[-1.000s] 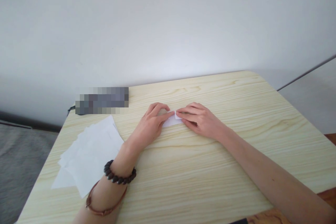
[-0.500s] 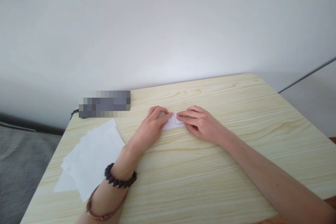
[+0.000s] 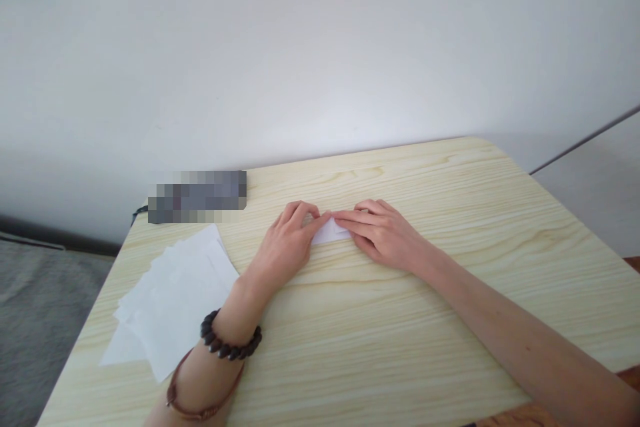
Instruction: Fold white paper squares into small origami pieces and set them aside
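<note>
A small folded piece of white paper (image 3: 327, 234) lies on the wooden table (image 3: 400, 347), between my two hands. My left hand (image 3: 290, 240) is closed on the paper's left end, its thumb and fingertips pressing near the top edge. From the other side my right hand (image 3: 383, 233) grips the right end, with the fingers stretched along the fold toward the left thumb. The fingers hide both ends of the paper. My left wrist wears a dark bead bracelet (image 3: 230, 345) and a brown cord bracelet (image 3: 200, 410).
To the left, several loose white sheets (image 3: 175, 293) lie in an uneven pile, partly behind my left forearm. A dark, pixelated object (image 3: 200, 193) lies at the back left of the table. A white wall (image 3: 325, 47) stands behind the table's far edge.
Both hands stay on the paper. The right fingers have slid slightly up and left along the fold, closer to the left thumb. The whole view has shifted slightly.
</note>
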`<control>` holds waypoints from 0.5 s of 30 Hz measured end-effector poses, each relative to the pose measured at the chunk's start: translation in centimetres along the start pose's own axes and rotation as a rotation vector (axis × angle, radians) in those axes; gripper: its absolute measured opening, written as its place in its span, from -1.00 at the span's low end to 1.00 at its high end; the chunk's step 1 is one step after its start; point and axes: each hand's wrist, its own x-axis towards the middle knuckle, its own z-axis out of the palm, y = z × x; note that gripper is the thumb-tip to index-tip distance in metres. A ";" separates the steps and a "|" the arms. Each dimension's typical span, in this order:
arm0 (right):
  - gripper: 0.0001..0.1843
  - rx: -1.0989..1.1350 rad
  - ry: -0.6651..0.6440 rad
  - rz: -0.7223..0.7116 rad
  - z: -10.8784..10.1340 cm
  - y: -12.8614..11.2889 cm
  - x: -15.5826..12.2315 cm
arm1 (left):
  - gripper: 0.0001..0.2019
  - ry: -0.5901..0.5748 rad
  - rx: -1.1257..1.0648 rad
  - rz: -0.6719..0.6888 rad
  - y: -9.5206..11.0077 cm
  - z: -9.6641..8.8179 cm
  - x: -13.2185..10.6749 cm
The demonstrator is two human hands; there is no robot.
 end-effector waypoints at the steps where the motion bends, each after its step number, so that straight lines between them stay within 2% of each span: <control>1: -0.62 -0.001 -0.005 0.009 -0.1 -0.1 0.0 | -0.55 0.004 -0.005 0.003 0.0 0.0 0.0; 8: -0.66 0.057 0.021 0.102 -0.3 -0.3 0.1 | -0.62 0.024 -0.050 0.028 -0.5 0.2 0.0; 15: -0.71 0.084 0.058 0.139 0.1 0.2 0.1 | -0.46 0.001 -0.010 0.026 -0.3 0.1 0.0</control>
